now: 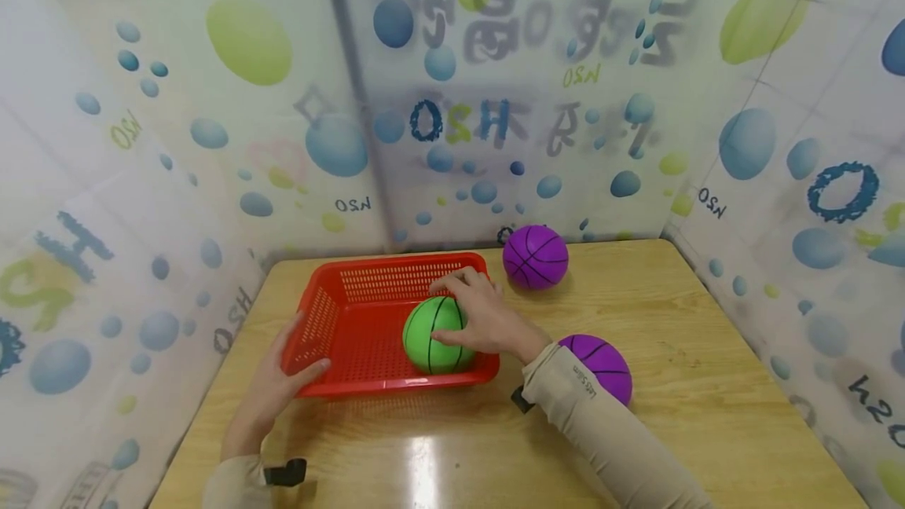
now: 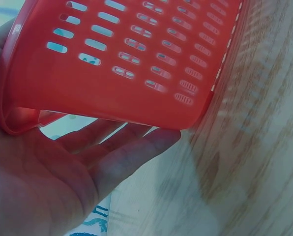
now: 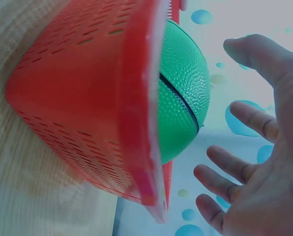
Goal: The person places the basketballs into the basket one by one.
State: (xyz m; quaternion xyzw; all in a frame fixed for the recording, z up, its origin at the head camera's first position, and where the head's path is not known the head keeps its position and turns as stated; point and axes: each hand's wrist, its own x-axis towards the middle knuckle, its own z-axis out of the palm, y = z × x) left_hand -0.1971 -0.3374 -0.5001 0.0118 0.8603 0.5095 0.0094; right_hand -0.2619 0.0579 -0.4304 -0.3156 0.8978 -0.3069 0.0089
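Observation:
A red plastic basket (image 1: 368,336) with slotted walls stands on the table, its left end held by my left hand (image 1: 272,387). The thumb lies over the rim while the fingers (image 2: 136,157) rest along the outside wall, as the left wrist view shows. Inside the basket, at its right end, sits a green ball (image 1: 423,332) with black lines. My right hand (image 1: 484,316) is just above that ball, fingers spread. In the right wrist view a gap shows between these fingers (image 3: 225,182) and the green ball (image 3: 183,93).
One purple ball (image 1: 535,258) with black lines lies behind the basket's right corner, near the back wall. Another purple ball (image 1: 608,364) is to the right, partly covered by my right sleeve (image 1: 587,407). Printed curtains (image 1: 283,124) enclose the wooden table (image 1: 707,352) at the back and sides.

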